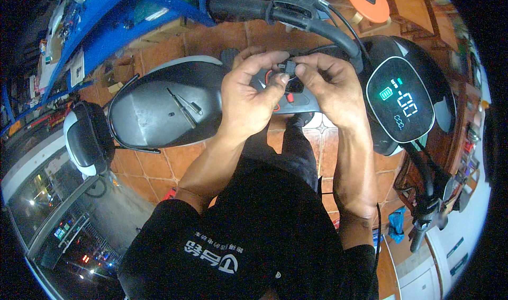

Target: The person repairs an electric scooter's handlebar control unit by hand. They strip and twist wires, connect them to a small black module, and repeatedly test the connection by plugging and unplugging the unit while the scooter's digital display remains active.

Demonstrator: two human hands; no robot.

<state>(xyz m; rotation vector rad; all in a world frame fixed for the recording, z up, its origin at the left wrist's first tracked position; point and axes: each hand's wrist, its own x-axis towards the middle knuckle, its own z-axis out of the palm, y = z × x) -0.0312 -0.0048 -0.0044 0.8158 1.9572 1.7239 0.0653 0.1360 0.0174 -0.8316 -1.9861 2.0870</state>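
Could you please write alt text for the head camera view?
Seen from above, a person's left hand and right hand pinch a small black connector together over an electric scooter's seat, with its lit display at right.

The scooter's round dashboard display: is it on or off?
On: the dashboard display shows lit digits and a glowing green battery icon.

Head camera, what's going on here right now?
A person in a black shirt stands over an electric scooter's handlebar. Both hands meet over a small black connector: the left hand and the right hand pinch it between the fingertips. The round display is lit. The grey seat lies to the left, above the tiled floor.
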